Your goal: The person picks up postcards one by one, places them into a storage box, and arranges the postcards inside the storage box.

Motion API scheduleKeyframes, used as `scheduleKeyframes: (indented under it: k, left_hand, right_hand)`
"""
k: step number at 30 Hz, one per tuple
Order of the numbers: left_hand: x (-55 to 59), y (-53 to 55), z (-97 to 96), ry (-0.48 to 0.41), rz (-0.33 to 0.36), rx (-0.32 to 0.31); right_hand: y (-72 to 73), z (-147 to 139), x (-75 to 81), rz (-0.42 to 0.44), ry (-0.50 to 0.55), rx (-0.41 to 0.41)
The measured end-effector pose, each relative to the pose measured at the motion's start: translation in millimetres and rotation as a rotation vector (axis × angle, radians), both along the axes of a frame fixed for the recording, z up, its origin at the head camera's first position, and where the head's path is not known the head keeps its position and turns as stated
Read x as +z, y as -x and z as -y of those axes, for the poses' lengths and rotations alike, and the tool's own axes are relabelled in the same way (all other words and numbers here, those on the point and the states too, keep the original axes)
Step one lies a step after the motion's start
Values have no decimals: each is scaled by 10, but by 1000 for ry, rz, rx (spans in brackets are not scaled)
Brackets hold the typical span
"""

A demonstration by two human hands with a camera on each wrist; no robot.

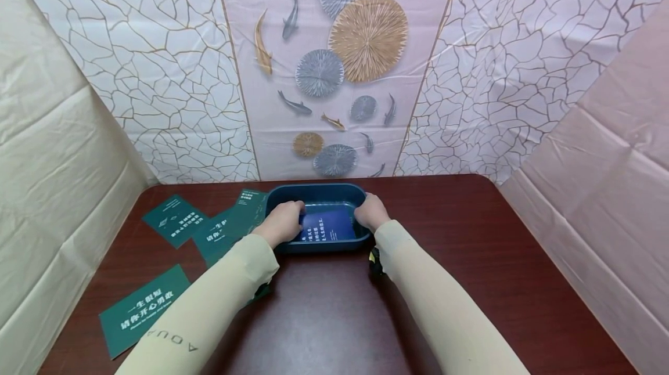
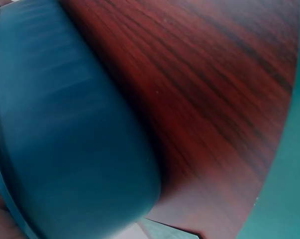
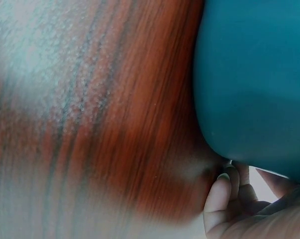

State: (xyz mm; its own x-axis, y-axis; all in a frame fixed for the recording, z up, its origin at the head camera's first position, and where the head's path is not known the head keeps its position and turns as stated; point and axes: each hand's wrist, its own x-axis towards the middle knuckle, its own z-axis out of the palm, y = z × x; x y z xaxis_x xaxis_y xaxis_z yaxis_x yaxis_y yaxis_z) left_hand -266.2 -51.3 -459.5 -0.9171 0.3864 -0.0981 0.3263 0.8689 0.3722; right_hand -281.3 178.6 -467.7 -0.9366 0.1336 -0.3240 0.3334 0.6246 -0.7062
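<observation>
A dark blue plastic tray (image 1: 319, 247) with rounded corners sits near the back of the table. My left hand (image 1: 282, 223) grips its left end, the thumb over the rim. At the opposite end, my right hand (image 1: 372, 211) holds the rim. Inside the tray lies a blue card (image 1: 334, 225) with white writing. The left wrist view is largely filled by the tray's outer wall (image 2: 65, 124). In the right wrist view, curled fingers (image 3: 219, 199) show at the lower edge of the tray wall (image 3: 259, 74).
Several green cards with white print lie left of the tray, among them one at the back left (image 1: 176, 221) and one at the front left (image 1: 143, 311). Others overlap beside the left hand. The dark red wooden table (image 1: 470, 259) meets a patterned cloth backdrop (image 1: 324, 114).
</observation>
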Motion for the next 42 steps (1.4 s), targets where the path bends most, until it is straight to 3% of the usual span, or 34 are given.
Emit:
scheduleKeyframes:
  k: [33,37,42]
  left_hand:
    - [34,-21,45,-8,56,7]
    - [58,-34,52,-48,55,3]
    - [157,-91,124,-139,-7,-16]
  right_hand:
    - [-4,86,26,-2,-5,8]
    - [-2,61,18,9,0,-1]
    - [-2,4,18,17,6,-10]
